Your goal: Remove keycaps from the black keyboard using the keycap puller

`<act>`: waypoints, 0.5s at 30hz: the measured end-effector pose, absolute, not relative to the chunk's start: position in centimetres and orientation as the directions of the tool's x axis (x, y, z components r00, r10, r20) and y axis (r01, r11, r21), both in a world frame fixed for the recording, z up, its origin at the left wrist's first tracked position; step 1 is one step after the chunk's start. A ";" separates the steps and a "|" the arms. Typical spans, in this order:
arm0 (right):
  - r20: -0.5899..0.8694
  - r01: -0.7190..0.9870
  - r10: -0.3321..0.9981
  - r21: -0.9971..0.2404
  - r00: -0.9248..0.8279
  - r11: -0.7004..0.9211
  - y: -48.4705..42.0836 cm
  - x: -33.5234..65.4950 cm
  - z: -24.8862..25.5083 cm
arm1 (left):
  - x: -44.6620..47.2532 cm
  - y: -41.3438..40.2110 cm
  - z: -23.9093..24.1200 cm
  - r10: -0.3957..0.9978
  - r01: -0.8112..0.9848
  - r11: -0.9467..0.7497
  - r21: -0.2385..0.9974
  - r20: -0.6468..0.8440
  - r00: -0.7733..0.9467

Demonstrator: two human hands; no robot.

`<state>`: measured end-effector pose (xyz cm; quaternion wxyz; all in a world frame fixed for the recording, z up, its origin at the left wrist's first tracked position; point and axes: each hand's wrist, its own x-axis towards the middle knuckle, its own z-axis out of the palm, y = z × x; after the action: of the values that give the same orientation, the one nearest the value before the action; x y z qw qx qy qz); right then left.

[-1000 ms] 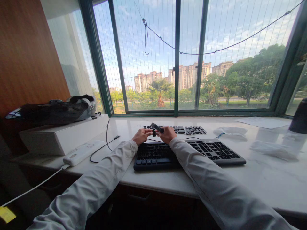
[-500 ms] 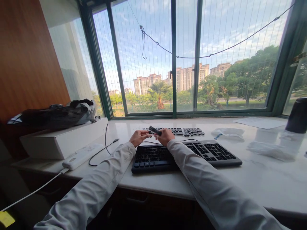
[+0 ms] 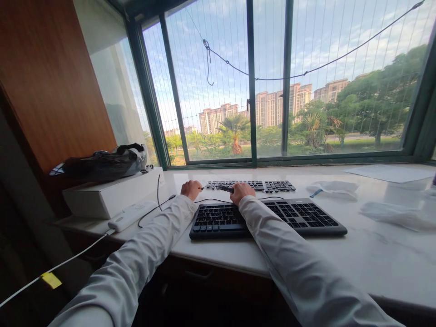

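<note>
My left hand [image 3: 191, 190] is at the left end of the loose black keycaps [image 3: 252, 185], which lie in rows on the marble top. Its fingers are closed on a small dark piece, apparently a keycap [image 3: 202, 188]. My right hand [image 3: 242, 192] grips a short dark tool [image 3: 225, 188] that points left; its exact kind is unclear. Below both hands lies a black keyboard [image 3: 308, 217]. Much of it looks bare of caps, while several larger keys still sit along its lower left edge. My right forearm covers the keyboard's middle.
A white box [image 3: 109, 190] with a black plastic bag [image 3: 98, 163] on it stands at left, beside a white power strip [image 3: 131, 217]. A thin black cable [image 3: 156, 205] lies near my left arm. Clear plastic wraps [image 3: 397, 215] and a white sheet [image 3: 388, 172] lie at right.
My hands have moved apart. The left went from beside the tool to the left end of the keycap rows; the right still holds the tool, now lower. The view has shifted slightly.
</note>
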<state>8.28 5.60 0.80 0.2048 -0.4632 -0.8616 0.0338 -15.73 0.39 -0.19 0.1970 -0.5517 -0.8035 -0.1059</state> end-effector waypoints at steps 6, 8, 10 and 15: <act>0.315 0.784 0.796 -0.200 -0.517 0.588 5.0 8.4 1.2 | -14.5 2.5 0.2 0.901 0.935 0.306 -0.178 0.372 -0.224; 0.322 0.782 0.788 -0.183 -0.525 0.596 5.0 8.4 1.2 | -14.2 3.1 0.2 0.911 0.935 0.292 -0.203 0.356 -0.207; 0.330 0.779 0.780 -0.171 -0.531 0.603 5.1 8.3 1.2 | -13.9 3.4 0.2 0.918 0.934 0.282 -0.220 0.344 -0.196; 0.344 0.775 0.777 -0.179 -0.527 0.606 5.2 8.2 0.9 | -13.5 3.5 0.0 0.926 0.934 0.273 -0.228 0.327 -0.191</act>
<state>8.22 5.22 0.95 0.1978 -0.4441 -0.8739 0.0021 -13.49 3.54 0.01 0.2035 -0.6027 -0.7715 -0.0110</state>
